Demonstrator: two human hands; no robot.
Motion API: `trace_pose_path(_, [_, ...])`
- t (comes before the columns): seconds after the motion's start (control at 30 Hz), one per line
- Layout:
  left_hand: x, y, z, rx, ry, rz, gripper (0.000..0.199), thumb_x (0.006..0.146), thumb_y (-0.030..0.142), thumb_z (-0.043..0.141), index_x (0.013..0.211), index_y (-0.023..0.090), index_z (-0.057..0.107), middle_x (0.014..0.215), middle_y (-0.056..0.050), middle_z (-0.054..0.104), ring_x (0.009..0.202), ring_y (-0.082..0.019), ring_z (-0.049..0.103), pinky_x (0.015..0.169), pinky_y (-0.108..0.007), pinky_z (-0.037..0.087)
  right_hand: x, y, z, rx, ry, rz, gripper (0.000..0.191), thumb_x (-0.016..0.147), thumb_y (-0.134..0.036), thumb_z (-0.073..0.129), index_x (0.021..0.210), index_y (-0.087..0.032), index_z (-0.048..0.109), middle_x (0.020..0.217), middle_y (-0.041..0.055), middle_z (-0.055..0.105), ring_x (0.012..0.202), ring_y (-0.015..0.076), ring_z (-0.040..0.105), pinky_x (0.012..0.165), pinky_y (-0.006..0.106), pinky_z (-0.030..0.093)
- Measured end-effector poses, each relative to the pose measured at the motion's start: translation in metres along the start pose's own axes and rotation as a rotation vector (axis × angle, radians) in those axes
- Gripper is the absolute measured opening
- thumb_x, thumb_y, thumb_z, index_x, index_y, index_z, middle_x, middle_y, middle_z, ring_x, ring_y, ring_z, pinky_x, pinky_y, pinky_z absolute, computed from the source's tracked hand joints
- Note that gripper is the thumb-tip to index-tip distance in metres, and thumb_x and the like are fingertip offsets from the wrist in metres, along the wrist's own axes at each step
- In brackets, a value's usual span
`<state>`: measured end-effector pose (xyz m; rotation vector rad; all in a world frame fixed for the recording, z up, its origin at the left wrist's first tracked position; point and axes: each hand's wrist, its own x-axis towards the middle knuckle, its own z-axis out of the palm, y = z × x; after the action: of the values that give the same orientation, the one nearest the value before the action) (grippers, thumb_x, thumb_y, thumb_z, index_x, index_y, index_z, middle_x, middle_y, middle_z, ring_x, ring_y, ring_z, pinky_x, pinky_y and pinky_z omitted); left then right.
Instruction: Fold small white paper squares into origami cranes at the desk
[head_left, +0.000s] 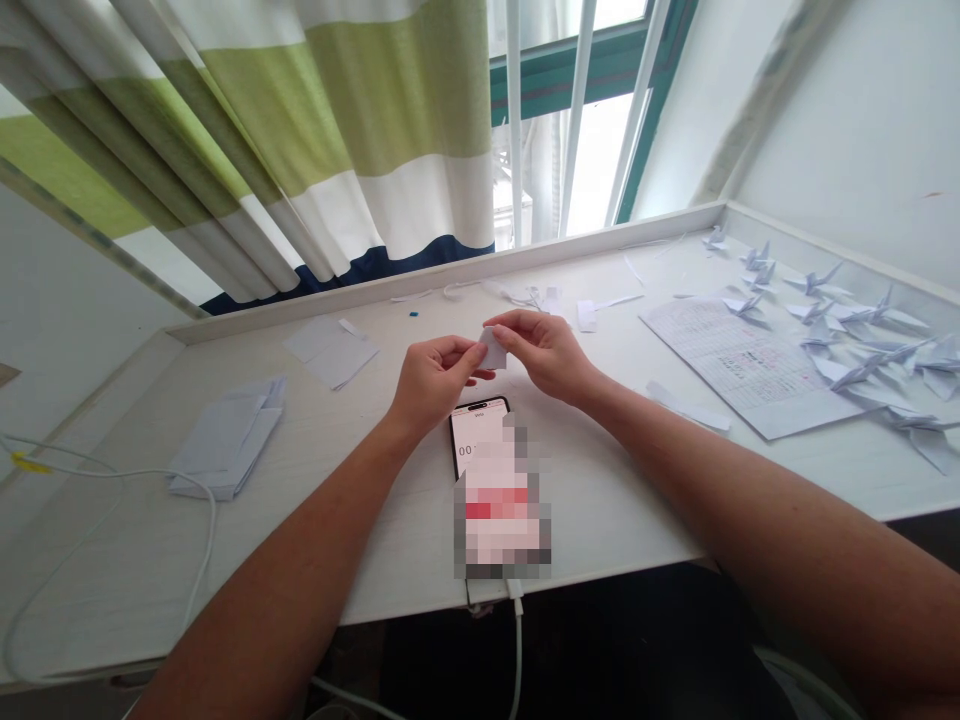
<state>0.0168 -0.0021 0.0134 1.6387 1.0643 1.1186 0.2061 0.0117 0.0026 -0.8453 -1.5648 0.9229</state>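
Observation:
A small folded piece of white paper [493, 352] is held up between my two hands, above the far end of the phone. My left hand [439, 375] pinches its left edge between thumb and fingers. On the other side, the thumb and fingertips of my right hand [541, 350] grip its upper right part. Fingers cover some of the paper, so its full folded shape cannot be made out. Below my hands, a phone [480, 430] lies face up on the white desk [360, 540], partly blurred, with a timer-like display.
Folded paper cranes [847, 315] crowd the right side, some on a printed sheet [750, 360]. A paper stack [229, 435] and loose sheets [331, 350] lie left. Paper scraps [586, 315] are scattered behind my hands. A white cable [214, 520] loops at left; a charging cable [517, 640] hangs from the phone.

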Motion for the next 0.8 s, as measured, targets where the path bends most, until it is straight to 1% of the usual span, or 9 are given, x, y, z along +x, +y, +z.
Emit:
trace_pose_path(0.1, [0.0, -0.001, -0.001, -0.001, -0.015, 0.021, 0.039, 0.087, 0.056, 0.081, 0.091, 0.016, 0.081, 0.085, -0.01, 0.084, 0.079, -0.027, 0.083, 0.066, -0.032, 0.064, 0.0, -0.001, 0.001, 0.045, 0.007, 0.005, 0.025, 0.089, -0.044, 0.077, 0.094, -0.019, 0.077, 0.093, 0.0049, 0.077, 0.087, 0.0194, 0.068, 0.079, 0.036, 0.055])
trace_pose_path(0.2, [0.0, -0.001, 0.0, -0.008, -0.026, 0.02, 0.039, 0.086, 0.055, 0.083, 0.091, 0.017, 0.082, 0.085, -0.01, 0.084, 0.079, -0.027, 0.083, 0.066, -0.031, 0.063, 0.0, -0.003, 0.002, 0.066, -0.002, 0.005, 0.025, 0.089, -0.043, 0.078, 0.087, -0.019, 0.075, 0.085, 0.0028, 0.073, 0.08, 0.0173, 0.065, 0.076, 0.035, 0.054])
trace_pose_path(0.37, [0.0, 0.004, 0.0, -0.048, -0.046, -0.067, 0.043, 0.081, 0.058, 0.085, 0.091, 0.017, 0.081, 0.083, -0.009, 0.083, 0.076, -0.028, 0.083, 0.061, -0.03, 0.061, 0.0, -0.009, 0.0, 0.077, -0.03, 0.01, 0.027, 0.091, -0.045, 0.075, 0.085, -0.019, 0.073, 0.081, 0.0014, 0.069, 0.076, 0.0156, 0.06, 0.072, 0.032, 0.05])
trace_pose_path(0.43, [0.0, 0.006, -0.002, -0.066, -0.09, -0.098, 0.046, 0.083, 0.061, 0.083, 0.094, 0.016, 0.081, 0.088, -0.01, 0.083, 0.077, -0.028, 0.083, 0.063, -0.031, 0.062, 0.0, -0.009, -0.001, 0.066, -0.02, 0.016, 0.029, 0.091, -0.047, 0.075, 0.085, -0.019, 0.073, 0.081, 0.0018, 0.069, 0.076, 0.0157, 0.059, 0.07, 0.031, 0.049])
trace_pose_path(0.53, [0.0, 0.007, -0.004, -0.085, -0.183, -0.128, 0.051, 0.089, 0.066, 0.073, 0.1, 0.016, 0.081, 0.099, -0.014, 0.084, 0.084, -0.029, 0.084, 0.07, -0.035, 0.065, 0.001, -0.006, -0.002, 0.067, 0.004, 0.014, 0.03, 0.09, -0.048, 0.075, 0.084, -0.019, 0.072, 0.08, 0.0017, 0.068, 0.076, 0.0155, 0.058, 0.071, 0.031, 0.049])
trace_pose_path(0.6, [0.0, 0.005, -0.006, -0.098, -0.228, -0.144, 0.051, 0.09, 0.066, 0.073, 0.1, 0.016, 0.08, 0.103, -0.016, 0.084, 0.088, -0.029, 0.083, 0.074, -0.038, 0.066, 0.002, -0.004, -0.003, 0.063, 0.012, 0.018, 0.029, 0.091, -0.047, 0.074, 0.084, -0.019, 0.072, 0.081, 0.0018, 0.068, 0.077, 0.0154, 0.058, 0.071, 0.031, 0.049])
trace_pose_path(0.7, [0.0, 0.003, -0.006, -0.113, -0.266, -0.166, 0.046, 0.089, 0.061, 0.077, 0.095, 0.015, 0.079, 0.101, -0.017, 0.084, 0.088, -0.03, 0.083, 0.076, -0.04, 0.066, 0.002, 0.0, -0.004, 0.043, 0.003, 0.027, 0.029, 0.092, -0.045, 0.073, 0.084, -0.018, 0.072, 0.081, 0.0021, 0.069, 0.077, 0.0153, 0.059, 0.072, 0.031, 0.05])
trace_pose_path(0.77, [0.001, 0.002, -0.006, -0.118, -0.238, -0.161, 0.045, 0.089, 0.06, 0.077, 0.094, 0.015, 0.079, 0.098, -0.016, 0.084, 0.086, -0.029, 0.083, 0.074, -0.039, 0.066, 0.003, 0.002, -0.004, 0.052, 0.026, 0.023, 0.025, 0.095, -0.042, 0.068, 0.09, -0.018, 0.074, 0.085, 0.0029, 0.071, 0.079, 0.0157, 0.062, 0.074, 0.032, 0.052])
trace_pose_path(0.8, [0.002, 0.002, -0.006, -0.122, -0.207, -0.152, 0.045, 0.089, 0.06, 0.076, 0.095, 0.015, 0.078, 0.097, -0.016, 0.084, 0.085, -0.029, 0.083, 0.072, -0.038, 0.065, 0.003, 0.003, -0.005, 0.058, 0.048, 0.012, 0.022, 0.096, -0.038, 0.065, 0.097, -0.019, 0.075, 0.09, 0.0033, 0.072, 0.081, 0.016, 0.064, 0.075, 0.033, 0.054])
